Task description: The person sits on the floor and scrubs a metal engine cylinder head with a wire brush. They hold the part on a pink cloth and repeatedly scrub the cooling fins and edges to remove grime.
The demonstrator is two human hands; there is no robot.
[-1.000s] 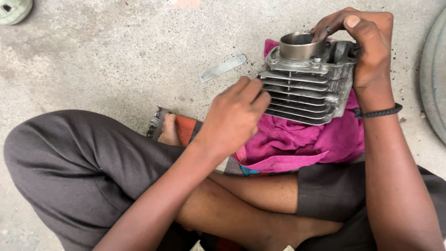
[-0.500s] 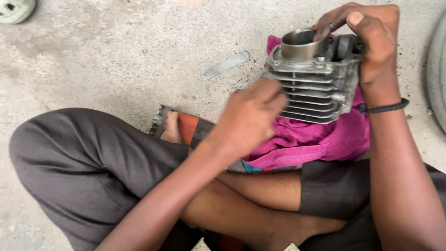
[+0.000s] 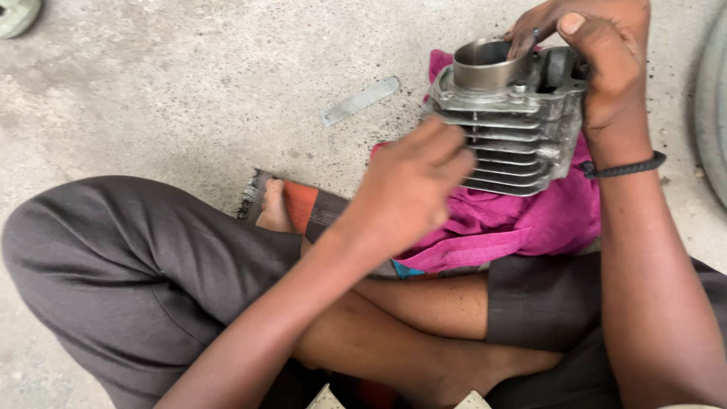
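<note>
Grey finned metal engine cylinder [image 3: 509, 125] propped on crumpled pink cloth [image 3: 500, 223], far right; right hand [image 3: 602, 64] fingers clamped over top, left hand [image 3: 405, 189] fingers curled against fins; risk of toppling off soft cloth.

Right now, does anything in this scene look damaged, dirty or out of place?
Nothing looks broken. The finned metal engine part rests tilted on a pink cloth, steadied by the right hand. Dark grit is scattered on the concrete floor around it, and a flat metal strip lies loose nearby.

Right hand [image 3: 598, 68] grips finned cylinder block [image 3: 507, 121] over pink cloth [image 3: 515, 223].
</note>
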